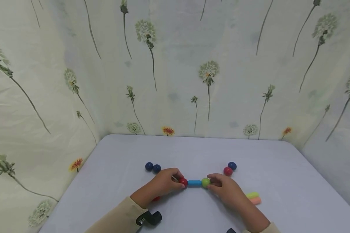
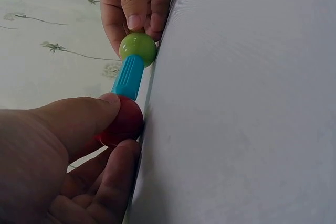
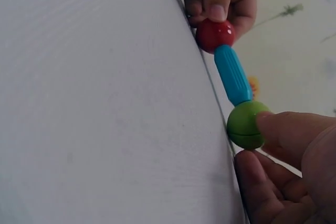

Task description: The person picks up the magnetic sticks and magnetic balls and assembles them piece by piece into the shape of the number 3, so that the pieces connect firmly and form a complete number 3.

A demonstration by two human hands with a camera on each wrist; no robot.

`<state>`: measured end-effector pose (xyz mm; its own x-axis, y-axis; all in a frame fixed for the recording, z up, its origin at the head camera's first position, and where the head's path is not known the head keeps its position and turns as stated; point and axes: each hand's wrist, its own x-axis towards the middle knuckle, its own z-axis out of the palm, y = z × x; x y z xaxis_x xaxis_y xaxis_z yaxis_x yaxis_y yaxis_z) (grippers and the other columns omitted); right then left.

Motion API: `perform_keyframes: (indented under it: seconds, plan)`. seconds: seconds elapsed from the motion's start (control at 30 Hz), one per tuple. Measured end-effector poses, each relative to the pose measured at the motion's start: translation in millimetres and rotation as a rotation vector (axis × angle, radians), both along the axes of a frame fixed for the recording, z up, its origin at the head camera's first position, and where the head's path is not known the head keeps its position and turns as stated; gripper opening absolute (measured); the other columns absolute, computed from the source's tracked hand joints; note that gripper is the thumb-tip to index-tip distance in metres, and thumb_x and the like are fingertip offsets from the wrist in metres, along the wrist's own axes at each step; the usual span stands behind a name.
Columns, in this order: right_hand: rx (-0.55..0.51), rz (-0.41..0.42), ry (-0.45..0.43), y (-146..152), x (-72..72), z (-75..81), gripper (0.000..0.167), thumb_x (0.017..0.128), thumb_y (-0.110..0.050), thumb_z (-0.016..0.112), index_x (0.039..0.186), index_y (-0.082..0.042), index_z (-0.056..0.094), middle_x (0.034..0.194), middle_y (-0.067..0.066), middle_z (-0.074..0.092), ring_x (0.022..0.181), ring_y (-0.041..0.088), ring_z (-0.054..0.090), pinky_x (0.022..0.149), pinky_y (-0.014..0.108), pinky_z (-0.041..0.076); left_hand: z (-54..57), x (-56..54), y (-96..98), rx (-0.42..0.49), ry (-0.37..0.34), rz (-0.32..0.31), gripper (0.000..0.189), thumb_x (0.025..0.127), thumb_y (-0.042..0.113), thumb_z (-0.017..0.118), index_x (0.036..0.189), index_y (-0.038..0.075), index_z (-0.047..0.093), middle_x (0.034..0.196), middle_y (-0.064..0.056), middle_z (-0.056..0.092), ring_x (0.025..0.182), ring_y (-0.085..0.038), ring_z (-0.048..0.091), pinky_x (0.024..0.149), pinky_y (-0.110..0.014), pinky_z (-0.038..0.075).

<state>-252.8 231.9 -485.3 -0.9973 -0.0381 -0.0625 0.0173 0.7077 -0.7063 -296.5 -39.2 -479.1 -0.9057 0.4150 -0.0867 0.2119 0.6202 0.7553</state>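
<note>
A blue ribbed rod [image 1: 194,183] joins a red ball [image 1: 183,183] at its left end to a green ball [image 1: 205,182] at its right end. With thumb and fingers, my left hand [image 1: 167,182] pinches the red ball. My right hand [image 1: 228,190] pinches the green ball from the other side. In the left wrist view the blue rod [image 2: 128,77] runs straight between both balls, touching each. The right wrist view shows a seam around the green ball [image 3: 247,124]. The joined piece is at the white tabletop, roughly level.
Two dark blue balls [image 1: 153,167] lie beyond my left hand. A red ball [image 1: 228,171] touches a dark blue ball [image 1: 232,166] beyond the right hand. Yellow-green [image 1: 252,195] and orange rods [image 1: 255,201] lie partly behind my right wrist. A red piece [image 1: 156,198] shows under the left forearm.
</note>
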Motion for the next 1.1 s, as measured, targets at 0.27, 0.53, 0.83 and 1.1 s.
perform_keyframes:
  seconds: [0.27,0.53,0.83,1.1]
  plan:
    - [0.022,-0.017,0.008,6,8.9,8.5,0.031,0.093,-0.023,0.079,0.123,-0.02,0.072,0.106,-0.007,0.075,0.101,0.013,0.07,0.084,0.037,0.06,-0.2,0.6,-0.1,0.01,0.004,0.009,0.022,0.087,0.025,0.087,0.102,0.025,0.071,0.102,0.012,0.069,0.092,-0.007,0.063,0.083,-0.032,0.056]
    - [0.072,0.011,0.034,14,16.4,19.3,0.024,0.093,-0.02,0.079,0.117,-0.02,0.074,0.101,-0.009,0.074,0.096,0.012,0.068,0.08,0.034,0.059,-0.7,0.3,-1.6,0.015,-0.008,0.008,0.022,0.087,0.025,0.087,0.101,0.025,0.07,0.101,0.013,0.069,0.092,-0.008,0.063,0.084,-0.033,0.056]
    - [0.221,-0.021,0.059,39,15.1,30.0,0.031,0.094,-0.023,0.078,0.123,-0.016,0.073,0.107,-0.004,0.074,0.096,0.016,0.065,0.077,0.036,0.055,-0.1,0.0,-1.9,0.025,-0.006,0.004,0.021,0.088,0.025,0.087,0.102,0.026,0.071,0.101,0.012,0.069,0.091,-0.008,0.063,0.083,-0.032,0.056]
    - [0.274,-0.024,0.004,66,13.9,31.9,0.036,0.095,-0.023,0.078,0.128,-0.012,0.069,0.112,0.002,0.072,0.094,0.019,0.062,0.068,0.032,0.056,-2.4,0.9,-1.8,0.022,-0.01,0.009,0.021,0.087,0.025,0.087,0.102,0.027,0.071,0.1,0.013,0.068,0.091,-0.008,0.063,0.083,-0.034,0.056]
